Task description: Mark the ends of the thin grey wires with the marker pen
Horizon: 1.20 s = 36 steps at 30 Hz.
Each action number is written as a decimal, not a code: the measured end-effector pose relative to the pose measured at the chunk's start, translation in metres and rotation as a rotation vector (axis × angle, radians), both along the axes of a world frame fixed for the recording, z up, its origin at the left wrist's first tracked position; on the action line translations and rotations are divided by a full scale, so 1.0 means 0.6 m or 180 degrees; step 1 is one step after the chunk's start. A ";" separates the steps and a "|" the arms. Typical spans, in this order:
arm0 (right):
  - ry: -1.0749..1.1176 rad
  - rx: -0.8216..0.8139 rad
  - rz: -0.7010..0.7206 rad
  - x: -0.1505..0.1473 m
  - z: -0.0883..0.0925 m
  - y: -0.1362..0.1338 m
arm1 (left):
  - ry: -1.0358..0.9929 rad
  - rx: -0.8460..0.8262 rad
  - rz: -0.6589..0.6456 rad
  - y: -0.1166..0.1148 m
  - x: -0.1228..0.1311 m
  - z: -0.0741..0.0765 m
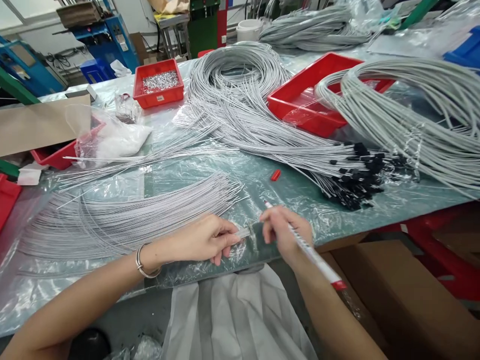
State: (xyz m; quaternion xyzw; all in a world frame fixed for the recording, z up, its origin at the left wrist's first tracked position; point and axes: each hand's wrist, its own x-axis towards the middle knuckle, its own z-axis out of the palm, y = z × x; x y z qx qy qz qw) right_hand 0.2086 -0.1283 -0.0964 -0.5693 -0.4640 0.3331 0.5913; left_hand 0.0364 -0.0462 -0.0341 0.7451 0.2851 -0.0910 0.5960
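Note:
Between the thumb and fingers of my left hand (pixel 215 239) is a small, pale, clear strip (pixel 243 233), too small to name surely. My right hand (pixel 287 232) grips a white marker pen (pixel 315 257) with a red end; its uncapped tip points away from me, a little above the table. Beyond that hand a red pen cap (pixel 275 175) lies on the plastic sheet. Left of my hands stretches a fanned bundle of cut grey wires (pixel 150 215), its near ends just behind my left hand.
Coiled grey wires (pixel 240 65) with black connectors (pixel 356 175) spread across the table's middle and right. A red bin of small metal parts (pixel 159 95), a red tray (pixel 300 102) and another wire coil (pixel 423 110) stand behind. Cardboard boxes (pixel 405 295) sit below the right edge.

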 end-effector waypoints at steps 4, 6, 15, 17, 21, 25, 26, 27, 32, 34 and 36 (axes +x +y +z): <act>0.0550 0.0472 -0.0208 0.011 -0.014 -0.008 | 0.0161 -0.0298 -0.0071 0.008 0.001 -0.062; 0.0468 0.0401 -0.0056 0.012 -0.025 -0.017 | 0.0136 -0.0421 -0.0092 0.012 0.000 -0.080; -0.1070 0.0072 -0.0109 -0.002 -0.049 -0.045 | 0.0169 -0.0507 -0.0222 0.020 0.005 -0.074; -0.1411 0.0256 -0.0163 -0.004 -0.045 -0.043 | 0.0189 -0.0529 -0.0212 0.020 0.007 -0.075; -0.1620 0.0388 -0.0177 -0.005 -0.045 -0.038 | 0.0220 -0.0512 -0.0232 0.021 0.007 -0.078; -0.1739 0.0409 -0.0092 -0.005 -0.049 -0.039 | 0.0208 -0.0513 -0.0224 0.021 0.007 -0.079; -0.1736 0.0389 -0.0077 -0.004 -0.050 -0.040 | 0.0212 -0.0520 -0.0211 0.020 0.007 -0.079; -0.1728 0.0365 -0.0059 -0.004 -0.050 -0.041 | 0.0219 -0.0523 -0.0199 0.020 0.007 -0.078; -0.1755 0.0319 0.0008 -0.004 -0.050 -0.043 | 0.0232 -0.0556 -0.0181 0.020 0.009 -0.081; -0.1778 0.0352 0.0018 -0.005 -0.050 -0.043 | 0.0219 -0.0551 -0.0176 0.020 0.009 -0.083; -0.1806 0.0368 0.0024 -0.005 -0.050 -0.042 | 0.0196 -0.0532 -0.0169 0.019 0.008 -0.085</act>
